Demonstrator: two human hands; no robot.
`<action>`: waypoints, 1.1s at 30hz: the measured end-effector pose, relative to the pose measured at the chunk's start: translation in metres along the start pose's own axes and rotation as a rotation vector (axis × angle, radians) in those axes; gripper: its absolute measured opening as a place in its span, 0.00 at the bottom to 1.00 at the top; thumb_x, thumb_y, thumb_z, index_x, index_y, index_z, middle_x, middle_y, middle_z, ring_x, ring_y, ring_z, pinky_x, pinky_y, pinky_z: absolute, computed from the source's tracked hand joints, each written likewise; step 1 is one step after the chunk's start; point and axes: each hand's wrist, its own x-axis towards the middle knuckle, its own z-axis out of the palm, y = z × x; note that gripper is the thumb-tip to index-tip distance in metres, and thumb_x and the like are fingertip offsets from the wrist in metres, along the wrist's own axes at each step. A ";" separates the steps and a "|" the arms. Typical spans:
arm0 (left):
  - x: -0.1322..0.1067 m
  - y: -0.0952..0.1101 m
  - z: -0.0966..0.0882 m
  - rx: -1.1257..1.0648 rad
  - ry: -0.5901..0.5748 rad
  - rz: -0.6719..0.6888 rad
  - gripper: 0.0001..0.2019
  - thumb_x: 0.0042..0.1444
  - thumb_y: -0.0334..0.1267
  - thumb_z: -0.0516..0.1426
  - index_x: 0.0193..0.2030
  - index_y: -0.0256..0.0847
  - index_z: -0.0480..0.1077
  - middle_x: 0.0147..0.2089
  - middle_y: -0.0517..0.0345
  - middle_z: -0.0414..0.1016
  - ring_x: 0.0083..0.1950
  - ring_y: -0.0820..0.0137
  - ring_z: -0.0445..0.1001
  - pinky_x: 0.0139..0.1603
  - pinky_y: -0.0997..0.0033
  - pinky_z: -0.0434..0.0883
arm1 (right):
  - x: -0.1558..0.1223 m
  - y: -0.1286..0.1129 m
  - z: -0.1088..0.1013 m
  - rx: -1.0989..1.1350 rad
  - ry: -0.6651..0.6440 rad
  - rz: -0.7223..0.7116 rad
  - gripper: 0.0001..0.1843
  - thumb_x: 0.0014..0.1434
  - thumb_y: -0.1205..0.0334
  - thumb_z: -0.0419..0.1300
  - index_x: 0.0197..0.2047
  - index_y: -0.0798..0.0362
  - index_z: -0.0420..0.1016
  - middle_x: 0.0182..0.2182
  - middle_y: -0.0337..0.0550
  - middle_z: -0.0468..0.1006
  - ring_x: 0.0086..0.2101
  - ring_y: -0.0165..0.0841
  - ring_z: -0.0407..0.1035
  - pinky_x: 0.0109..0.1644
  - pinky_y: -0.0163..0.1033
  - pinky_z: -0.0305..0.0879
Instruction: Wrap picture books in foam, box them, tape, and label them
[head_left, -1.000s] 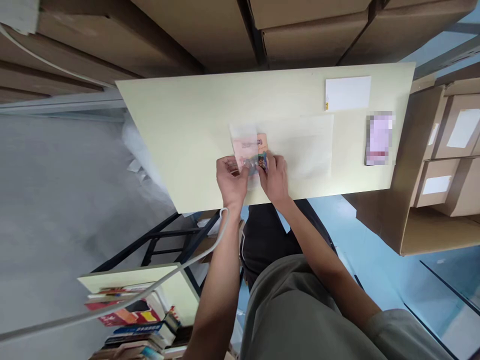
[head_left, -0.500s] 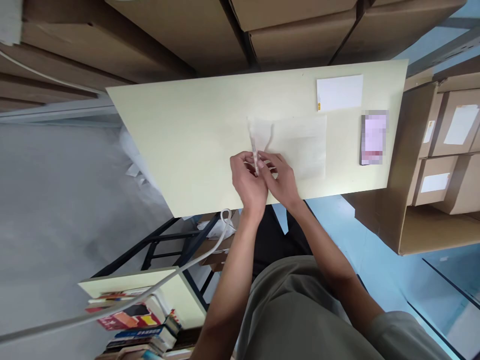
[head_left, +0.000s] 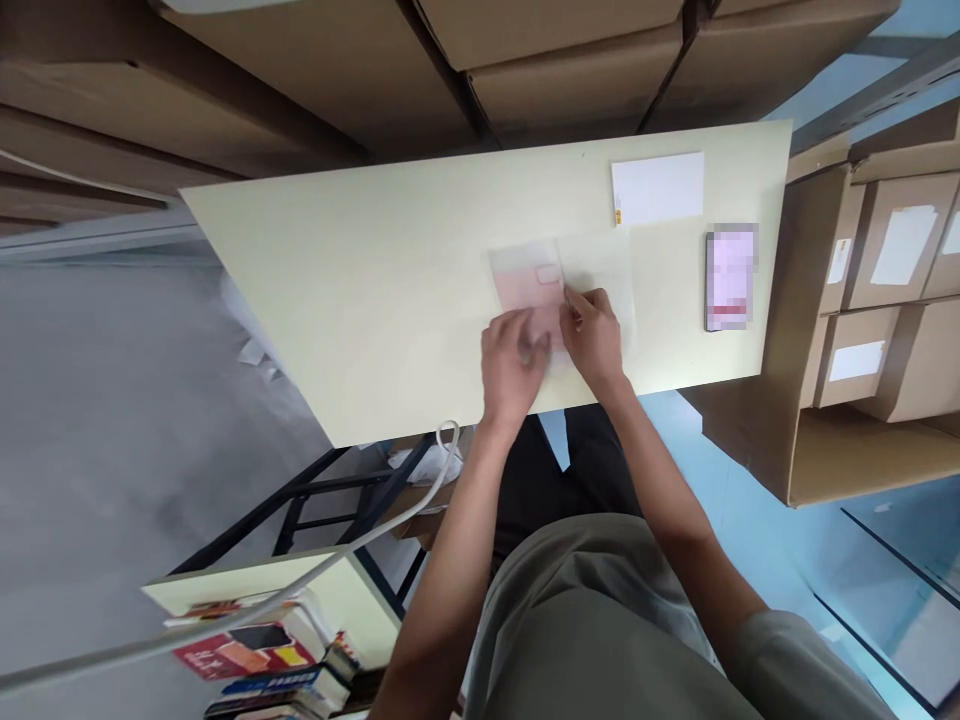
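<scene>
A thin, pale translucent sheet (head_left: 600, 265) lies on the table below the white card. On its left side is a pinkish sheet (head_left: 517, 288) with a small rounded-rectangle outline near its upper right corner. Whether the two are joined cannot be made out. My right hand (head_left: 596, 335) is closed, its thumb and index finger pinching the pinkish sheet's right edge. Resting over the lower part of that sheet is my left hand (head_left: 511, 368), slightly blurred, its fingers bent and its thumb apart from them.
A white card (head_left: 658, 188) lies at the table's back right, with a phone-like object (head_left: 731, 277), pixelated, nearer the right edge. Cardboard boxes (head_left: 577, 90) line the far side. An open carton (head_left: 814, 440) stands at right. A white cable (head_left: 390, 520) loops below the table (head_left: 337, 290).
The pinkish sheet, edge-on between both hands before, now lies flatter with its face showing. My hands have moved apart, the right one rightward. The view has shifted slightly.
</scene>
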 end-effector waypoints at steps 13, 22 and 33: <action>0.005 0.028 0.002 -0.266 0.147 -0.315 0.07 0.68 0.42 0.66 0.49 0.44 0.77 0.41 0.58 0.78 0.38 0.70 0.76 0.41 0.69 0.78 | -0.022 0.013 0.012 0.046 0.097 0.072 0.14 0.79 0.60 0.60 0.53 0.48 0.89 0.44 0.48 0.84 0.46 0.39 0.79 0.55 0.46 0.80; 0.015 0.080 0.075 -0.268 0.018 -0.075 0.12 0.76 0.46 0.64 0.60 0.45 0.74 0.57 0.46 0.79 0.54 0.62 0.82 0.53 0.61 0.82 | -0.027 0.011 -0.067 0.382 0.124 0.214 0.28 0.78 0.35 0.60 0.59 0.49 0.88 0.50 0.49 0.90 0.48 0.42 0.86 0.55 0.47 0.84; 0.011 0.035 0.074 -0.383 0.068 -0.342 0.21 0.71 0.44 0.64 0.68 0.43 0.74 0.64 0.40 0.81 0.59 0.57 0.84 0.58 0.58 0.83 | -0.015 0.040 -0.063 -0.014 0.236 0.245 0.18 0.76 0.53 0.61 0.54 0.53 0.89 0.49 0.55 0.86 0.43 0.42 0.82 0.55 0.52 0.81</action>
